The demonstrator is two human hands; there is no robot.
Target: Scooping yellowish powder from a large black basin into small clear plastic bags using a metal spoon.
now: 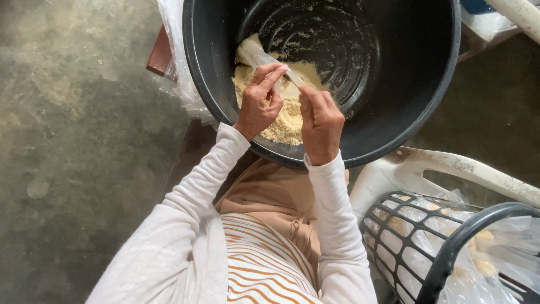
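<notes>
— Over the big black tub (pixel 394 112) we see both hands working close together. Why do we think they hang right there?

— We think it is so nothing spills on the floor (pixel 73 141). The yellow crumbly meal (pixel 281 121) sits in a heap at the near side of the tub, just under the hands. If some drops, it lands back in the heap.

— What do we see the left hand (pixel 260 101) doing?

— Its thumb and first fingers pinch the small clear bag (pixel 253 53). The bag is long and thin. It lies tilted, with its far end resting inside the tub near the wall.

— And the right hand (pixel 320 124)?

— Its fingers are curled and pinched on the near end of the same bag. We think both hands hold it so the thin plastic stays stretched and does not flop. We cannot tell if the bag's mouth is open.

— Why is the tub so close to the lap?

— We guess it keeps the reach short for the long white sleeves (pixel 337 225).

— What sits beside us?

— On the right, a dark basket (pixel 427 247) holds clear bags with yellow stuff inside. It rests by a white plastic chair (pixel 450 163), near enough to reach without getting up.
</notes>
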